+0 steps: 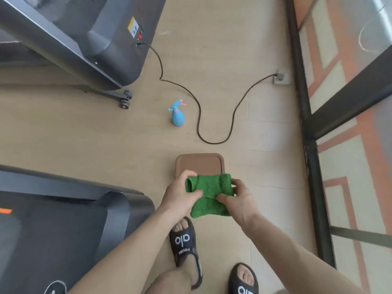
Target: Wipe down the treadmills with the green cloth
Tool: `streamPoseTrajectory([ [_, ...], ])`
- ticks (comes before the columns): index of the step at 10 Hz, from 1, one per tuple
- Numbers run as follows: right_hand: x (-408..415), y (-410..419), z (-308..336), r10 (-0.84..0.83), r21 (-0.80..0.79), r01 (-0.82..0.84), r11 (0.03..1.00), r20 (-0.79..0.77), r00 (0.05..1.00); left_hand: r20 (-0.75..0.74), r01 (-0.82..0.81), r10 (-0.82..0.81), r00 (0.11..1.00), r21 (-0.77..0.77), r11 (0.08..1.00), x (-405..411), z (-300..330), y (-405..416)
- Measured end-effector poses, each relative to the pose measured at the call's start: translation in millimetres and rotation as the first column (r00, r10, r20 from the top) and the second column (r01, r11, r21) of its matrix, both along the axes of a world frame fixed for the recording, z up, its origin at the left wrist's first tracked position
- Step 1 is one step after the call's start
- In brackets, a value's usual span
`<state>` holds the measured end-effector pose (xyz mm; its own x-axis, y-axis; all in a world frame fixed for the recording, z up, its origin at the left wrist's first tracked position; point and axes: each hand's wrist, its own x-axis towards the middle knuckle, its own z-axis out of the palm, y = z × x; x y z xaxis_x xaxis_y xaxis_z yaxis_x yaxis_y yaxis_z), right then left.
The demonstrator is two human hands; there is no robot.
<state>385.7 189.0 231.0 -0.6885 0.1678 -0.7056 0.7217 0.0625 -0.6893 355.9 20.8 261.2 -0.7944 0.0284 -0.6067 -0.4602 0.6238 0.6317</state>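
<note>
Both hands, left hand (180, 193) and right hand (237, 198), pinch the soft green terry cloth (209, 196) at lower centre; it looks light and floppy, best gripped bunched or folded.

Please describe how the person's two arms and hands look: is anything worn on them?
Both arms are bare, with no sleeves showing in view. The left hand and the right hand wear no gloves; no watch, ring or bracelet shows on the wrists or fingers. No markings can be made out.
</note>
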Motion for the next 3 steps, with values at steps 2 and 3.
streamPoseTrajectory([
  [2, -89, -7, -170, 0.214, 0.239, -0.209, 0.948, 0.007, 0.977, 0.086, 0.207, -0.194, 0.977, -0.181, 0.961, -83, -167, -15],
  [3, -118, 3, -221, 0.318, 0.451, -0.304, 0.839, 0.047, 0.947, 0.254, 0.383, -0.293, 0.922, -0.477, 0.791, -104, -212, -28],
])
